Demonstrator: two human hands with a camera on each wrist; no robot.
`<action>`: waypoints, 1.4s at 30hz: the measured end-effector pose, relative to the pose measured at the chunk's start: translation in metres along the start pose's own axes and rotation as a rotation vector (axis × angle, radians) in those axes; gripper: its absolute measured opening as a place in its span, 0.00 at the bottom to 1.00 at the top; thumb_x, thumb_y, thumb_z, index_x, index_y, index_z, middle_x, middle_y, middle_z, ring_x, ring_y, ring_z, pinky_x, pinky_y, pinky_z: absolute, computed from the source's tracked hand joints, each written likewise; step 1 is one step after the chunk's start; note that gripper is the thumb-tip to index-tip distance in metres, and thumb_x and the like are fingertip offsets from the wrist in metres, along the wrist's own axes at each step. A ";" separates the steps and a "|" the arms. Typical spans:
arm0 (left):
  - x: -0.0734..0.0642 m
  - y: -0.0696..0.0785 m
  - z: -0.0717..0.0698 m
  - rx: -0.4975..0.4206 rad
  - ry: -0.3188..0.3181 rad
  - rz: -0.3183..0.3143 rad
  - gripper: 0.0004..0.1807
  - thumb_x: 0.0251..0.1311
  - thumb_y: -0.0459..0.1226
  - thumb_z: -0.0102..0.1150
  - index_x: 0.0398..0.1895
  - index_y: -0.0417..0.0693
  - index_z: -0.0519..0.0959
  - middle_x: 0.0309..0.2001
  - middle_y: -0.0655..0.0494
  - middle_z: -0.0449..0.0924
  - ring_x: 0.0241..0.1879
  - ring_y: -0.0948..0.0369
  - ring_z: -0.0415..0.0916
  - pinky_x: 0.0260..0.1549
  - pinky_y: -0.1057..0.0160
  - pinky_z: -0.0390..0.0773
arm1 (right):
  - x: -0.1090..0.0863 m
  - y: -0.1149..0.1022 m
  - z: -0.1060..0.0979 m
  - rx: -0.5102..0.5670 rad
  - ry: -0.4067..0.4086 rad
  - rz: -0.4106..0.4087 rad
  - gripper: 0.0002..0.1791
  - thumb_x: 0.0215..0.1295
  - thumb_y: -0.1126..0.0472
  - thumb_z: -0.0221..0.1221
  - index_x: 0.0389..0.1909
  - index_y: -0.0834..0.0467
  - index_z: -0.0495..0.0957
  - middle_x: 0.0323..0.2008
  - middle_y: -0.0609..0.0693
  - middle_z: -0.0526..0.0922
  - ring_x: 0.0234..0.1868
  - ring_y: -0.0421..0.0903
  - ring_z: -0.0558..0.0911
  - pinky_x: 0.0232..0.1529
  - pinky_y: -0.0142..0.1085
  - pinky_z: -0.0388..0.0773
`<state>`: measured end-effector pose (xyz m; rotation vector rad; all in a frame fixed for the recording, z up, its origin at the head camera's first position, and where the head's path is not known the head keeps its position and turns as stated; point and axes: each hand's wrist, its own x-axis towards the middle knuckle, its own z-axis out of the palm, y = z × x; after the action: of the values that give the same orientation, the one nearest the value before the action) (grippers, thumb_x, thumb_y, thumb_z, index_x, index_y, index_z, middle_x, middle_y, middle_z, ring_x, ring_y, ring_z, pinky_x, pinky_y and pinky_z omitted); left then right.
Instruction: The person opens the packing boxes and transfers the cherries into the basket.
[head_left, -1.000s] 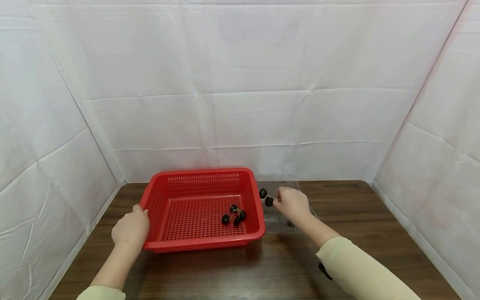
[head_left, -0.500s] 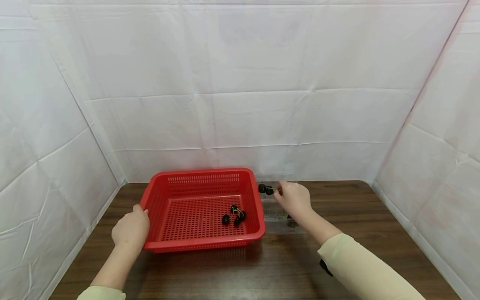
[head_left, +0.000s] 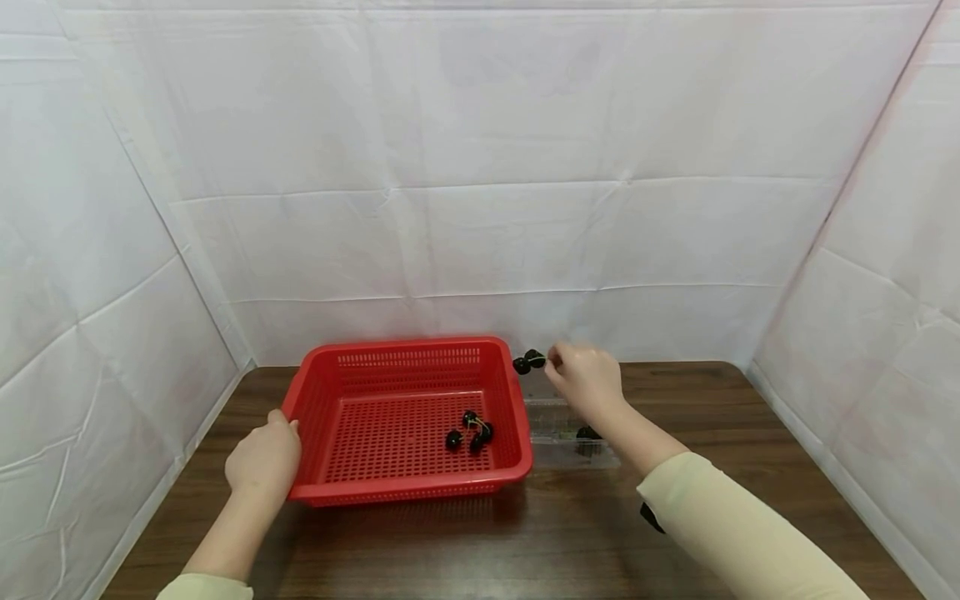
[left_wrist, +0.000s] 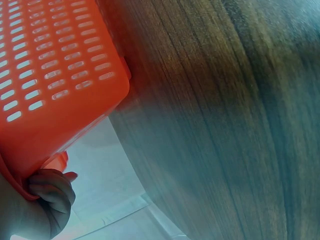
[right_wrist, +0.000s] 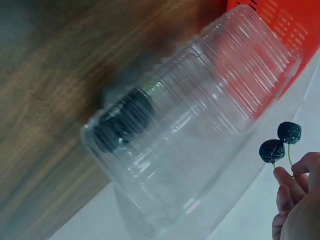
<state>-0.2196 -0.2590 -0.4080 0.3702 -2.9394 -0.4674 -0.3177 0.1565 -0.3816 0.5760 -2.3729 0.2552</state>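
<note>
My left hand [head_left: 262, 458] grips the left rim of a red plastic basket [head_left: 411, 487], its fingers curled over the edge in the left wrist view. Several dark cherries [head_left: 453, 440] with thin stems lie in the basket's right part. By their stems, my right hand [head_left: 587, 379] pinches a pair of dark cherries [right_wrist: 272, 151] between thumb and fingertips. In the head view the pair hangs just beyond the basket's right rim, above a clear plastic box [right_wrist: 190, 120]. More dark fruit [right_wrist: 125, 117] shows through the box wall at its near end.
The clear box stands against the basket's right side on a dark wood table [head_left: 697, 417]. White sheeting [head_left: 480, 208] rises behind the table and along both sides. A black band [head_left: 651, 517] shows beneath the right sleeve.
My right hand has risen and moved slightly away from me, lifting the pair of cherries up from the box. The left hand and basket have stayed in place.
</note>
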 end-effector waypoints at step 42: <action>0.000 0.001 -0.001 -0.014 -0.015 -0.006 0.16 0.73 0.38 0.43 0.39 0.27 0.65 0.22 0.33 0.74 0.22 0.40 0.77 0.16 0.44 0.73 | 0.010 -0.068 0.041 0.042 0.001 -0.189 0.07 0.55 0.66 0.67 0.24 0.53 0.78 0.19 0.45 0.80 0.19 0.42 0.78 0.18 0.35 0.73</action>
<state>-0.2198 -0.2586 -0.4065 0.3754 -2.9490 -0.4929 -0.3156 0.0793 -0.4045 0.8144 -2.2980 0.2212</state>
